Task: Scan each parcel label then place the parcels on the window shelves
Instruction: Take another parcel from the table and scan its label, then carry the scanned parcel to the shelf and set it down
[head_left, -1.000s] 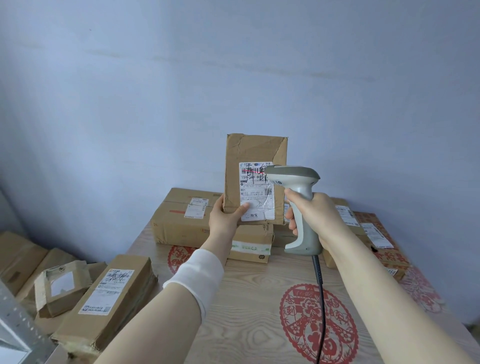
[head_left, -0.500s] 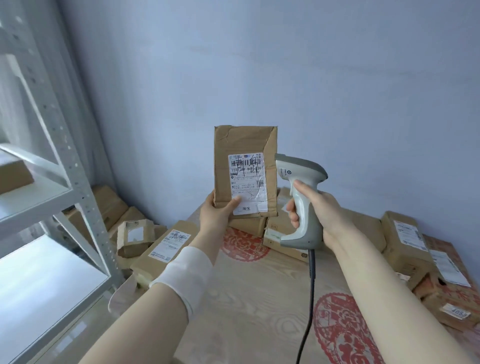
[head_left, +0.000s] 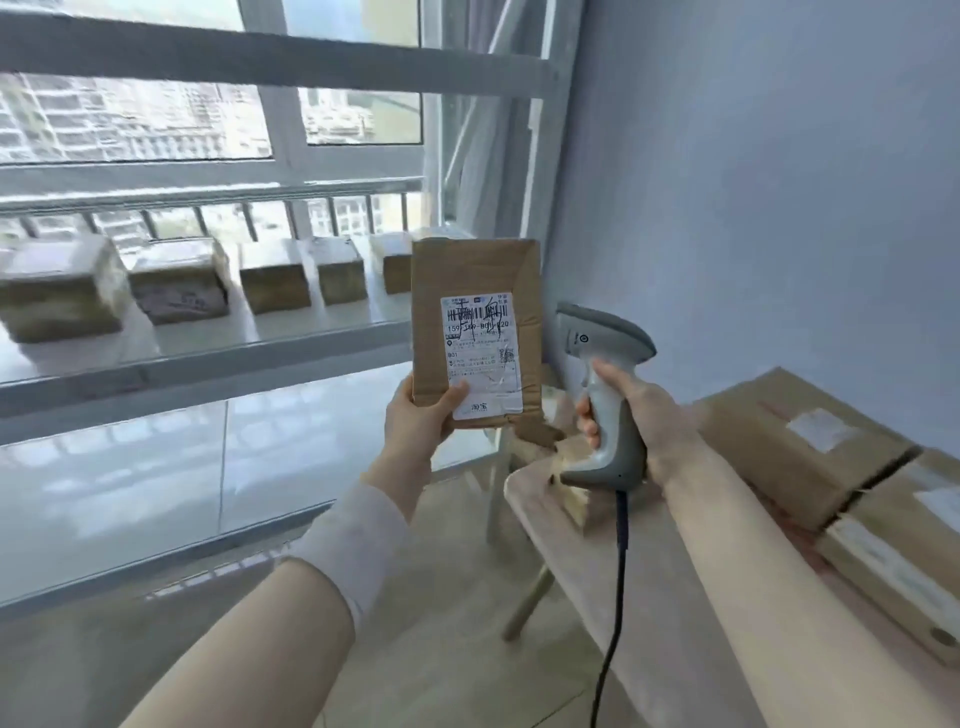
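My left hand (head_left: 421, 421) grips the bottom left corner of a flat brown parcel (head_left: 475, 283), held upright with its white label (head_left: 480, 356) facing me. Just to its right, my right hand (head_left: 636, 421) grips the handle of a grey barcode scanner (head_left: 602, 343), whose black cable hangs down. The scanner's head sits beside the parcel's right edge. Behind and to the left runs a white window shelf (head_left: 218, 345) with several brown parcels (head_left: 179, 280) lined up on it.
A light wooden table (head_left: 587, 551) stands at the right with large cardboard boxes (head_left: 800, 441) on it. A lower white shelf (head_left: 130, 478) lies under the upper one. The window with a railing is behind the shelves; a blue wall rises at the right.
My view has swung left from the table toward the window shelves. Both hands keep the parcel and the scanner in much the same pose in front of me.
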